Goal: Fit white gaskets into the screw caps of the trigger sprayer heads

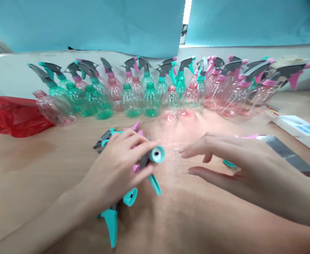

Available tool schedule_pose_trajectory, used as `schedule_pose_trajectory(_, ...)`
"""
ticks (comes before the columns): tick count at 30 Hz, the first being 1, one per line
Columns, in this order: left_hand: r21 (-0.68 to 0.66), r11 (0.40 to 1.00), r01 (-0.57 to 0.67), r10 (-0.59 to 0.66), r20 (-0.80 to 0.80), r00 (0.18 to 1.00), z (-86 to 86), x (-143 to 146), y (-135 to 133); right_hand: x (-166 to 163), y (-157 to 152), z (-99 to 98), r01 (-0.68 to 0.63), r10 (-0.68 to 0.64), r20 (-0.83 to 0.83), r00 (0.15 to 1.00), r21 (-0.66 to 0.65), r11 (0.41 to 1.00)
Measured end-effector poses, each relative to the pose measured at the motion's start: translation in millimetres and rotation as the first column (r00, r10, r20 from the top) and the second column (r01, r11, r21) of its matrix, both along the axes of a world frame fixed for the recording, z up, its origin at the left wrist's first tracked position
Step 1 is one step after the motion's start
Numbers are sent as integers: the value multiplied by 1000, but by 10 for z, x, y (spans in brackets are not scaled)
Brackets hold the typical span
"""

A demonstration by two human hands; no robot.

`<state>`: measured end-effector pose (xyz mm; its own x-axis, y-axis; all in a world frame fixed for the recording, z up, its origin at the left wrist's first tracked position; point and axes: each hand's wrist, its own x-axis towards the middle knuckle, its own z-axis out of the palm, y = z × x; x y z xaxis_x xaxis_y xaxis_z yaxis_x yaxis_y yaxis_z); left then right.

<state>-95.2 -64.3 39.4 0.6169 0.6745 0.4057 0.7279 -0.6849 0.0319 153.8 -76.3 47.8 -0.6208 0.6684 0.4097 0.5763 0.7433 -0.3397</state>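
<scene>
Teal-and-gray trigger-sprayer head point(144, 162) | left hand point(115, 165) gripping it, fingers curled | right hand point(252, 165) hovering, fingers parted, apparently empty | likely feeling light, stiff; collar point(161, 156) offering purchase

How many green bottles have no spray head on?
4 visible in front: bottle one right of the leftmost pink bottle, then bottle two, bottle three, bottle four rightward; more may be hidden.

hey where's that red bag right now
In the head view, the red bag lies at the far left on the wooden table, right beside the leftmost pink bottle.
</scene>
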Motion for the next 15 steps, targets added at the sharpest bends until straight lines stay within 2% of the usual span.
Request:
schedule_pose_trajectory(3,81,993,-89,94,-60,994,74,-296,109,56,35,30,55,-54,24,998,-20,998)
schedule_pose_trajectory(8,85,989,-121,142,-328,934,57,-613,331,295,157,16,165,-145,171,975,-112,980)
schedule_pose_trajectory(11,76,994,-73,95,-344,934,-31,-624,426,616,204,-43,231,-187,280,942,-133,964)
schedule_pose_trajectory(15,30,1000,1,7,-251,968,-89,-441,490,1088,198,-200,361,-287,396,872,-127,924)
